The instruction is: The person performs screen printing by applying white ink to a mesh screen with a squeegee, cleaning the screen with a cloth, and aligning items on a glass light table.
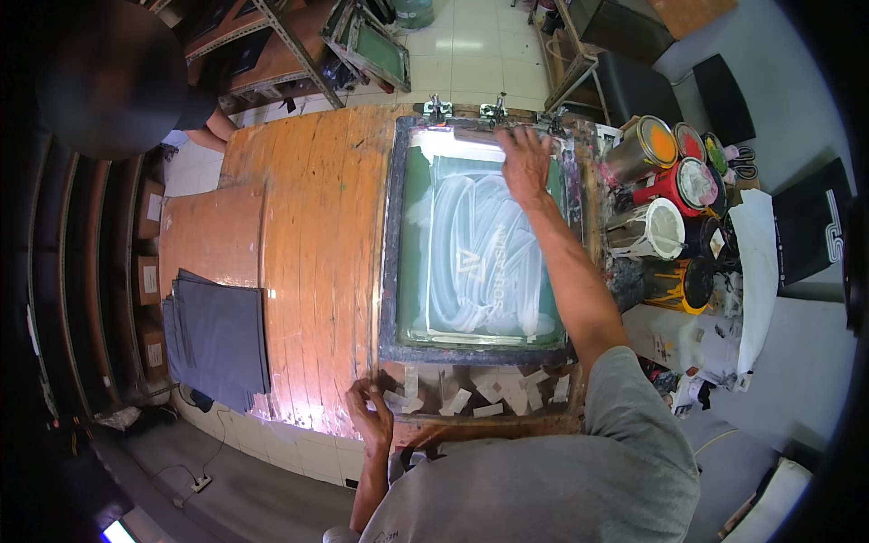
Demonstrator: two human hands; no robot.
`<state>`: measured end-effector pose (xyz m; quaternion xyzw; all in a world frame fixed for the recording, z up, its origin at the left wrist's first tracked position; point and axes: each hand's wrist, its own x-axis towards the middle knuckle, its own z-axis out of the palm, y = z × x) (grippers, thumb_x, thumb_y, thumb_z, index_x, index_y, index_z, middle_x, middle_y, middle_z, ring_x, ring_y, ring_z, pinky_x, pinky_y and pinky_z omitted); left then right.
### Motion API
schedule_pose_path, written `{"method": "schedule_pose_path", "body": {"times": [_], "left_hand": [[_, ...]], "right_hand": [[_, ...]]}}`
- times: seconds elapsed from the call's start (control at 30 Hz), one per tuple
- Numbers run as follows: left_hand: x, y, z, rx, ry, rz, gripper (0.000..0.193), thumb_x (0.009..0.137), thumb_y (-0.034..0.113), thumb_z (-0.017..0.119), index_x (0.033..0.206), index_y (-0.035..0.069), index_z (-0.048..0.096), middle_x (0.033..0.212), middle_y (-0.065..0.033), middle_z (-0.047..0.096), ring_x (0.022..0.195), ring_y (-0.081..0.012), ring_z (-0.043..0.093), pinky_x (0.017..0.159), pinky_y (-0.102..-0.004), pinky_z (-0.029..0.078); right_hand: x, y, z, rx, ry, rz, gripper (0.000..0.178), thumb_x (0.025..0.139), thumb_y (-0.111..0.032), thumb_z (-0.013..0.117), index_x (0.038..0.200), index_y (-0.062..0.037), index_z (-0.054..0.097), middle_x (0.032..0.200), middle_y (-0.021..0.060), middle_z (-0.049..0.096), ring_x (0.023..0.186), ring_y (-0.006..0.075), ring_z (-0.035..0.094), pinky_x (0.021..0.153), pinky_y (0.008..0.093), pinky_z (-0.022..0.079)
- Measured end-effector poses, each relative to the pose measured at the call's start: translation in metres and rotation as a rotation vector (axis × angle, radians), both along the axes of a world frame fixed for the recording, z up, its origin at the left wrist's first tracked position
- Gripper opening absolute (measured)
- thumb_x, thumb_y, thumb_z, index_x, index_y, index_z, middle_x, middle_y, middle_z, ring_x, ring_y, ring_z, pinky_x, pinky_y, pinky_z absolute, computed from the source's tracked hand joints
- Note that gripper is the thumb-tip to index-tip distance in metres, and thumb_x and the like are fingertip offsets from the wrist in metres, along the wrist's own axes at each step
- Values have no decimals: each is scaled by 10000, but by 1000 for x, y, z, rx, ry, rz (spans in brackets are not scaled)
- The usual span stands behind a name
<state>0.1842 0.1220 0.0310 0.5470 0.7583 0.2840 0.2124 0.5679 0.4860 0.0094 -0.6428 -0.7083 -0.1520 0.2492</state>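
Observation:
A screen-printing frame (pixel 390 262) with a green mesh lies on the wooden table, white ink smeared in loops over its middle. At its far end my right hand (pixel 526 166) is closed over a squeegee (pixel 480 143), beside a pool of white ink; part of the squeegee is hidden under my fingers. Metal hinge clamps (pixel 493 110) stand along the frame's far edge. My left hand (pixel 371 413) rests by the table's near edge, left of the frame's near corner. Its fingers are loosely bent and apart, with nothing visible in them.
Dark fabric pieces (pixel 217 339) are stacked on the table's left. Several ink cans (pixel 658 226) crowd the right side. Pale tape scraps (pixel 489 393) lie below the frame. Another person (pixel 213 127) stands at the far left, near shelves (pixel 272 36).

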Motion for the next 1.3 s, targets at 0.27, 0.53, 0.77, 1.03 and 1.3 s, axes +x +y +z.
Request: {"method": "schedule_pose_path", "body": {"times": [0.27,0.53,0.77,1.03,1.3], "left_hand": [[0,24,-37,133,395,-130,288,997,226,511,1162,-9,538,1033,-216,565,976,-400,532,872,-521,387],[-2,22,-31,60,352,-149,367,1003,278,489,1199,-29,536,1091,-244,549,1021,-420,521,908,-527,381],[-2,24,-31,56,371,-145,430,1000,342,471,1176,-42,551,1080,-253,544,1028,-437,513,923,-535,372],[1,23,-29,93,324,-142,487,1005,385,447,1189,-56,544,1063,-265,534,1022,-444,504,926,-529,367],[-1,21,-31,97,308,-164,514,1006,415,450,1217,-45,540,1101,-265,533,1057,-446,501,955,-551,350]], "right_hand": [[-28,31,19,-120,59,77,397,810,3,665,1176,-150,658,938,77,642,987,262,589,874,469,382],[-5,5,16,-68,115,-56,317,789,21,625,1044,-160,679,939,65,650,1014,268,601,871,480,371],[-43,35,19,-91,106,110,429,773,53,626,1150,-147,671,954,84,627,1012,283,581,884,461,375],[13,9,40,-331,103,70,401,831,-61,713,1215,-158,654,1083,95,630,1131,272,573,979,520,349],[5,27,40,-293,91,-2,536,855,-144,717,1367,-265,612,1257,144,542,1235,297,491,944,488,385]]}}
